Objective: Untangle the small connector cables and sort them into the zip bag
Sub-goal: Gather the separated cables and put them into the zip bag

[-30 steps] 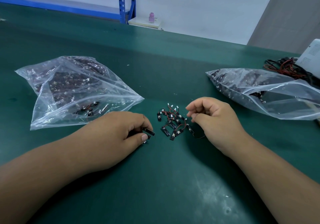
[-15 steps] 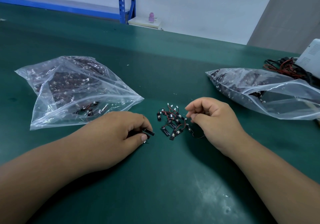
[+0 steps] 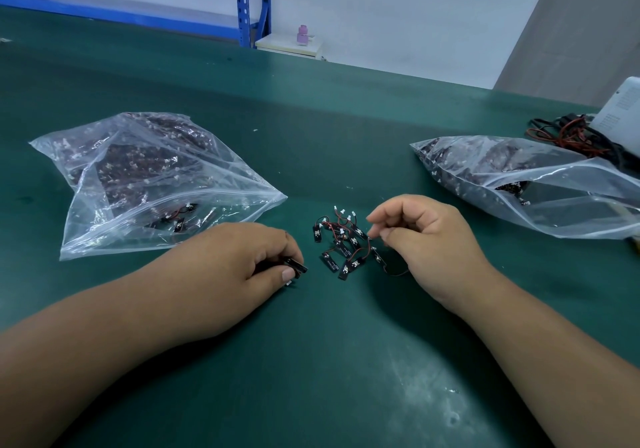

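Note:
A small tangle of connector cables [image 3: 346, 243], black strips with thin red and black wires and white plugs, lies on the green table between my hands. My left hand [image 3: 239, 267] grips several black connector strips [image 3: 297, 265] between thumb and fingers, just left of the tangle. My right hand [image 3: 426, 240] has its fingers curled and pinches a thin wire at the tangle's right edge. A clear zip bag [image 3: 152, 184] holding many cables lies at the left. A second clear zip bag [image 3: 526, 184] with cables lies at the right.
The green table [image 3: 329, 361] fills the view. A heap of red and black wires [image 3: 571, 134] and a white box [image 3: 620, 112] sit at the far right. Blue shelving [image 3: 247, 1] and a small pink bottle [image 3: 302, 34] stand beyond the table's far edge.

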Tool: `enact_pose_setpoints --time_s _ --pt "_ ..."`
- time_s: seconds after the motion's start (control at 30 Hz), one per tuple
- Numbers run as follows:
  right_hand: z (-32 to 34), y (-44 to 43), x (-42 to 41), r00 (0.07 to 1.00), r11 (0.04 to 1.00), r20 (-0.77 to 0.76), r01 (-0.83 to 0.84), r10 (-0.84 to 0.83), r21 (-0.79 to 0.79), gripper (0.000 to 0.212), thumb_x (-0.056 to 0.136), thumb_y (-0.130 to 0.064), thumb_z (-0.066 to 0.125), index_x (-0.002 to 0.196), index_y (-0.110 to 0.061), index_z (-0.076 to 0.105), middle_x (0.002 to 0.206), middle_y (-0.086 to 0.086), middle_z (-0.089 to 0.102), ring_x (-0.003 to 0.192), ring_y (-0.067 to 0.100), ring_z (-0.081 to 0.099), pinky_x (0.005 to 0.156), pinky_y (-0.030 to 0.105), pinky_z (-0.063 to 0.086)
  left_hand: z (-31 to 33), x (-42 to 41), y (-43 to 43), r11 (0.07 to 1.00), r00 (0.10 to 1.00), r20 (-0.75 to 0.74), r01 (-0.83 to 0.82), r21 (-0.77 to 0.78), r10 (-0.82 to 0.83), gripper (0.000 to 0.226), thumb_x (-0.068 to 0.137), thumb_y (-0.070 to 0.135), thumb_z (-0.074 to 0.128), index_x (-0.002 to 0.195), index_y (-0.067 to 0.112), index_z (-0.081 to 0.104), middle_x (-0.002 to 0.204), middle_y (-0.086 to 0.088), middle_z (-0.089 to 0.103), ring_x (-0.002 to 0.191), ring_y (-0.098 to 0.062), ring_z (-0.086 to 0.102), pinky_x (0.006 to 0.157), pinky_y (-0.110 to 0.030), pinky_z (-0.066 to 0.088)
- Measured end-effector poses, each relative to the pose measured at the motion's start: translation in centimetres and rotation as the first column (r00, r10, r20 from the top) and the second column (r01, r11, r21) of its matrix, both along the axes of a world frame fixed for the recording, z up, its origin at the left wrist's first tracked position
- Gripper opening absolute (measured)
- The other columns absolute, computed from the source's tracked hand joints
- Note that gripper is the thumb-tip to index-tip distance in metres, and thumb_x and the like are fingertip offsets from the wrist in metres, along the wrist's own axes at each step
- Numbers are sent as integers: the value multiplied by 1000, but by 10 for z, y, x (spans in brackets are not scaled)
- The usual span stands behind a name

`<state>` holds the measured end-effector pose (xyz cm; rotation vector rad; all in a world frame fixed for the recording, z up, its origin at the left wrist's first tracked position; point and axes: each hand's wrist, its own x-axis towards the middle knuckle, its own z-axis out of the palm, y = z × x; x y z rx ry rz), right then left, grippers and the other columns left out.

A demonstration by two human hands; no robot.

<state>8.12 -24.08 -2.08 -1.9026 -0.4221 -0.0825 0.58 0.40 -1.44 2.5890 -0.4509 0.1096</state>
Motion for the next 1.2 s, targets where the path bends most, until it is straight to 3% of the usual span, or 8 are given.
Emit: enact_pose_setpoints --time_s 0.17,0.33,0.5,0.7,0.8,0.9,1.2 --pt "0 2 -6 995 996 53 -76 79 -50 46 75 19 61 76 -26 70 72 -6 69 61 9 53 56 17 46 -1 0 1 1000 1000 1 0 2 0 17 87 46 51 103 47 57 101 34 58 95 10 55 76 -16 46" --pt "-1 4 -8 982 975 112 -130 151 -181 46 71 16 60 74 -30 68 73 -9 70 59 4 52 58 15 44 0 1 1 1000 1000 -1 5 1 -5 18 87 46 50 102 45 58 100 32 59 95 8 55 77 -18 46" --pt "-4 3 -8 980 957 68 -168 188 -235 46 72 14 57 75 -31 68 75 -9 71 61 5 55 59 17 45 0 1 0 1000 1000 -7 6 -1 -6 21 85 49 48 102 44 59 98 32 60 94 7 56 78 -21 48" --pt "-2 3 -5 985 975 39 -157 165 -155 43 72 19 53 73 -22 68 72 -3 70 63 3 58 61 14 45 0 1 0 1000 1000 -6 5 4 -5 17 87 46 51 101 43 60 98 31 60 94 7 55 78 -19 47" --pt "-2 2 -3 992 991 -17 -128 127 -42 41 76 19 54 74 -19 69 73 -1 71 60 5 54 56 16 43 0 0 1 1000 1000 -6 5 7 -5 16 88 44 52 101 43 61 98 30 60 94 7 55 78 -18 46" --pt "-2 1 0 998 997 -24 -50 52 66 43 79 19 55 77 -21 69 76 2 72 68 10 58 63 20 47 0 0 0 1000 1000 -8 2 8 -2 19 86 46 50 102 43 61 99 31 60 94 8 55 76 -15 45" --pt "0 2 1 998 988 -70 19 -9 152 33 91 9 55 89 -20 70 79 3 73 64 2 61 59 10 45 0 1 0 1000 1000 -5 5 9 -5 17 87 45 51 101 43 61 99 33 59 95 9 55 75 -11 42"
